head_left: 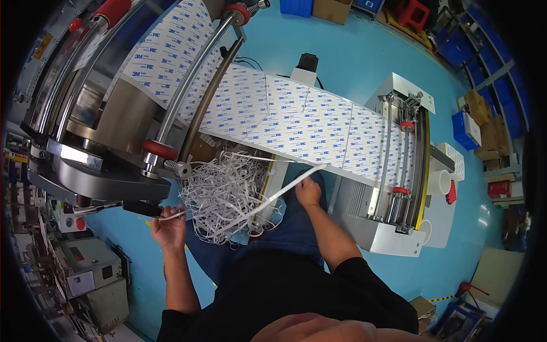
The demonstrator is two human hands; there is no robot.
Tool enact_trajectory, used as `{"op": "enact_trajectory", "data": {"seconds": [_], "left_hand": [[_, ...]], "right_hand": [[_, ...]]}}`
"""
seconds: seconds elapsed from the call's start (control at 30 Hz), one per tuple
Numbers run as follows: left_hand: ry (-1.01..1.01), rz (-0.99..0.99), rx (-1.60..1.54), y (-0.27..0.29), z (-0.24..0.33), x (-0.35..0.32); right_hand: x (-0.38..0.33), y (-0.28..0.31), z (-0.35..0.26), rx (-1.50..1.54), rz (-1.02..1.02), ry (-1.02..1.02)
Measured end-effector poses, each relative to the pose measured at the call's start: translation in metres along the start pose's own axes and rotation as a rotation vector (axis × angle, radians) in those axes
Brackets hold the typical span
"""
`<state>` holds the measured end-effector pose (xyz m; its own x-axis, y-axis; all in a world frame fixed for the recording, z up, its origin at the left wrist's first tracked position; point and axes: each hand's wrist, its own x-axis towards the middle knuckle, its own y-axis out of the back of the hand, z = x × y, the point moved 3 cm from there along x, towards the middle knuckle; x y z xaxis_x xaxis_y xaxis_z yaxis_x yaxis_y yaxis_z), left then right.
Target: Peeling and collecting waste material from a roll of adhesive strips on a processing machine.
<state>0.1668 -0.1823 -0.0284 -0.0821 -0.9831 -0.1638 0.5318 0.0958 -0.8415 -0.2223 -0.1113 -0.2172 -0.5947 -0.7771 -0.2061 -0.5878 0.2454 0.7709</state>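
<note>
A wide white sheet printed in blue (296,122) stretches between the rollers of two machine units. From its near edge, a narrow white paper strip (268,200) slants down toward a heaped tangle of paper strips (219,196) in front of me. My right hand (308,192) is closed at the upper part of that slanting strip; its fingertips are hidden, so what it grips is unclear. On the other side of the tangle, my left hand (170,229) pinches a thin white strip end (172,216), below a black machine handle (142,208).
Left of me stands a metal roller unit (97,157) with red collars. The right-hand roller unit (393,216) has a white housing. A grey control cabinet (94,268) is at lower left. Blue bins and cardboard boxes (487,122) line the right side. White rolls (437,182) lie behind the right unit.
</note>
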Motion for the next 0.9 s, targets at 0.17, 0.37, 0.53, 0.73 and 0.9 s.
{"op": "enact_trajectory", "data": {"seconds": [0.17,0.37,0.53,0.73,0.9], "left_hand": [[0.001,0.101,0.757,-0.003,-0.016,0.015],[-0.056,-0.062,1.302,-0.029,-0.022,0.023],[-0.032,-0.115,1.398,-0.034,-0.014,0.020],[0.376,-0.166,1.485,-0.031,-0.020,0.011],[0.221,-0.142,1.442,-0.022,0.002,0.012]], "right_hand": [[0.000,-0.006,0.005,-0.019,0.032,0.036],[0.001,-0.008,0.011,0.068,0.012,0.015],[-0.001,0.000,0.002,-0.018,-0.023,0.001],[-0.002,-0.001,0.003,-0.005,-0.010,-0.002],[0.000,-0.002,0.004,-0.007,-0.029,0.012]]}}
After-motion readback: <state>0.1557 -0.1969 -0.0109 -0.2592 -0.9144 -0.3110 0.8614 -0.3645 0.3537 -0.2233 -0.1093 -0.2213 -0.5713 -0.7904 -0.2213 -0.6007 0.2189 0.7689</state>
